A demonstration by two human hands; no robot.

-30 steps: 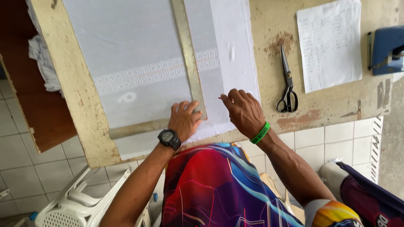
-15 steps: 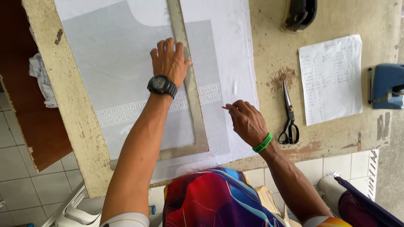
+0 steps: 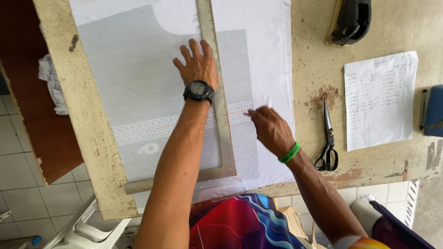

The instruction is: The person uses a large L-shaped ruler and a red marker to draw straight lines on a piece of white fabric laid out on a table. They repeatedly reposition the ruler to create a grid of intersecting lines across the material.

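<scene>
My left hand (image 3: 197,63), with a black watch on the wrist, lies flat with spread fingers on a long metal L-shaped ruler (image 3: 222,124) and the grey pattern sheet (image 3: 134,92) under it. The sheet rests on white fabric (image 3: 263,55) spread over the worn table (image 3: 323,27). My right hand (image 3: 270,130), with a green wristband, pinches a small thin marker against the fabric just right of the ruler's long edge, near a patterned band. The marker is mostly hidden by my fingers.
Black scissors (image 3: 328,138) lie shut to the right of the fabric. A printed paper sheet (image 3: 380,99) lies further right, with a pen (image 3: 423,108) and a blue object (image 3: 434,110) at the edge. A dark object (image 3: 353,20) sits at the top. White plastic chairs (image 3: 87,230) stand below left.
My left hand moved from the ruler's lower corner up along its long arm and now presses it flat. My right hand moved up along the ruler's edge. The view shifted up the table.
</scene>
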